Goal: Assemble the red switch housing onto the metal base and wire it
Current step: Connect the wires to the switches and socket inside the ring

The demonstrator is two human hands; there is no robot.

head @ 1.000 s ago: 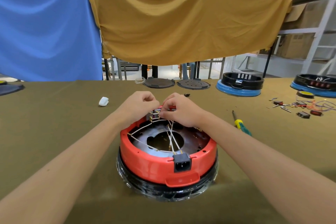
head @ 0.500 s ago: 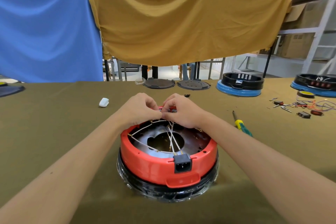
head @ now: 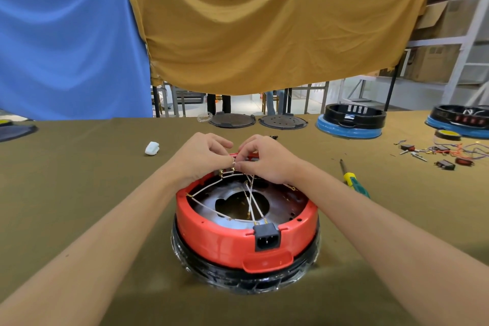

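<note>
Head view — screwdriver (head: 353,178) right of red housing (head: 225,238), white lump (head: 152,148) far-left.

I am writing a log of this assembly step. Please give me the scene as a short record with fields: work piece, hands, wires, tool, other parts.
work piece: red housing on black base, on the table
socket: black, at near rim
left hand: pinches a wire end at far rim
right hand: pinches there too
wires: white, crossing inside the housing
tool: screwdriver, lying right of housing
other parts: white piece; loose switches far right
</note>
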